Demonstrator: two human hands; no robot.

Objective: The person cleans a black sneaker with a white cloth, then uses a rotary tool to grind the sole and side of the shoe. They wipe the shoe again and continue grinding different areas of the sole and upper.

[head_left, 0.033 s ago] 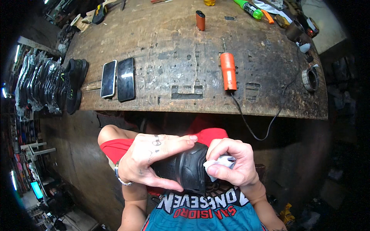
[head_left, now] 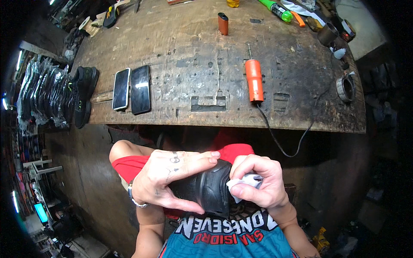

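My left hand (head_left: 170, 178) grips a black shoe (head_left: 206, 191) over my lap, fingers across the top and thumb underneath, with its textured sole turned toward me. My right hand (head_left: 262, 185) pinches a small white cloth (head_left: 246, 180) and presses it against the shoe's right end. Both hands are below the near edge of the wooden workbench (head_left: 193, 56).
On the bench lie two phones (head_left: 131, 89), an orange-handled tool (head_left: 254, 80) with a black cord hanging over the edge, a small brown case (head_left: 223, 23), a green marker (head_left: 275, 9) and a metal ring (head_left: 345, 88). A black shoe (head_left: 84, 96) sits at the left end.
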